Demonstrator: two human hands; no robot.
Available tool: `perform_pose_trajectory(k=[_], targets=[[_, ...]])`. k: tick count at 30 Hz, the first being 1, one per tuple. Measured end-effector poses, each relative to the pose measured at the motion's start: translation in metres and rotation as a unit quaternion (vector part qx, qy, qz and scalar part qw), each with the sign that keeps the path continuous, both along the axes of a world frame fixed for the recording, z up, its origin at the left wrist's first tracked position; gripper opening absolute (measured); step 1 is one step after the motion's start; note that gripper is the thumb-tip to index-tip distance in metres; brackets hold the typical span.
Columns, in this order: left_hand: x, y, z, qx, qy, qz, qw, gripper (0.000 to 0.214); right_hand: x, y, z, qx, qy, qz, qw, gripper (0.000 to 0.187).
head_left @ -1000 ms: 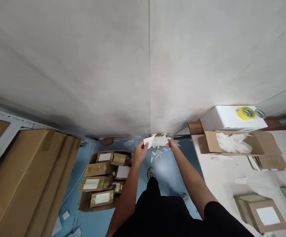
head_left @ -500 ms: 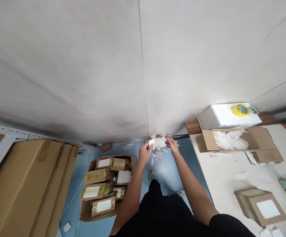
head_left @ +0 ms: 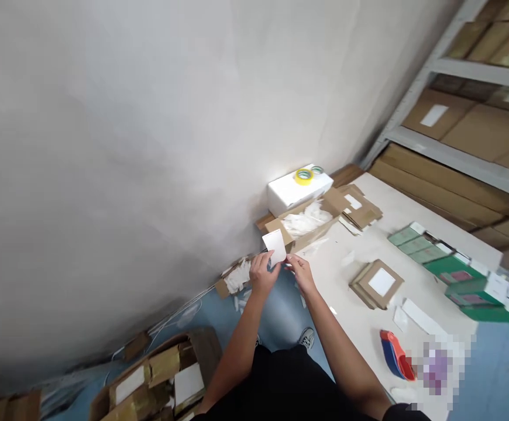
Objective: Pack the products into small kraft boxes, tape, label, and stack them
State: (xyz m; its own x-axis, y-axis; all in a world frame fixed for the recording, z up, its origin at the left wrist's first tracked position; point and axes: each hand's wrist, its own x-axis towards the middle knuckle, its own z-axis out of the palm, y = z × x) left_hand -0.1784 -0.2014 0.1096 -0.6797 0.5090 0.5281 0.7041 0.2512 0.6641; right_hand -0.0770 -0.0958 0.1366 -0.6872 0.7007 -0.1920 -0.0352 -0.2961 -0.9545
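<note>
"What does the head view give you?"

"I see the left hand (head_left: 262, 276) with its fingers grasping a white sheet (head_left: 274, 244), which overlaps the open carton (head_left: 318, 234) on the table (head_left: 324, 275) behind it."

"And the right hand (head_left: 301, 272)?"

"Its fingertips are at the sheet's lower right corner; I can't tell whether they pinch it."

"Any change from half a second ago?"

"My view has swung right: shelving (head_left: 478, 70) and more green boxes (head_left: 456, 267) come into sight. The sheet, then before the white strips (head_left: 237, 278), is now right of them, and the right hand is closer to it."
</note>
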Motion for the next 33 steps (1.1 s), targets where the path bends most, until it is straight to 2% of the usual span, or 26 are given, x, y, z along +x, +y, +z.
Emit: perform_pose_trajectory(k=[4, 7, 10, 13, 15, 17, 20, 23, 29, 33], targets=[[0.048, 0.061, 0.01, -0.018, 0.07, -0.033, 0.997, 0.033, 0.061, 0.047, 0.015, -0.025, 0.002, -0.091, 0.996, 0.036], [0.085, 0.105, 0.014, -0.022, 0.087, -0.096, 0.991, 0.03, 0.106, 0.08, 0.018, -0.048, -0.015, -0.17, 0.984, 0.029], [0.129, 0.146, 0.015, -0.027, 0.068, -0.179, 0.981, 0.033, 0.153, 0.112, 0.013, -0.064, -0.011, -0.245, 0.967, 0.028], [0.176, 0.179, 0.01, -0.043, -0.008, -0.279, 0.959, 0.042, 0.201, 0.141, 0.004, -0.061, 0.002, -0.321, 0.945, 0.03], [0.205, 0.197, 0.002, -0.047, -0.109, -0.29, 0.95, 0.041, 0.23, 0.154, -0.003, -0.06, 0.0, -0.355, 0.933, 0.033], [0.225, 0.213, -0.009, -0.038, -0.232, -0.268, 0.934, 0.033, 0.252, 0.162, -0.01, -0.068, -0.002, -0.372, 0.926, 0.033], [0.24, 0.236, -0.023, -0.021, -0.368, -0.268, 0.89, 0.029, 0.274, 0.168, -0.02, -0.086, 0.011, -0.386, 0.919, 0.033], [0.244, 0.255, -0.032, -0.038, -0.422, -0.29, 0.858, 0.033, 0.287, 0.174, -0.031, -0.108, 0.023, -0.396, 0.911, 0.035], [0.247, 0.277, -0.046, -0.105, -0.438, -0.309, 0.838, 0.036, 0.299, 0.193, -0.052, -0.126, 0.018, -0.405, 0.906, 0.041], [0.246, 0.294, -0.061, -0.13, -0.435, -0.332, 0.827, 0.032, 0.299, 0.203, -0.07, -0.126, -0.026, -0.433, 0.892, 0.039]])
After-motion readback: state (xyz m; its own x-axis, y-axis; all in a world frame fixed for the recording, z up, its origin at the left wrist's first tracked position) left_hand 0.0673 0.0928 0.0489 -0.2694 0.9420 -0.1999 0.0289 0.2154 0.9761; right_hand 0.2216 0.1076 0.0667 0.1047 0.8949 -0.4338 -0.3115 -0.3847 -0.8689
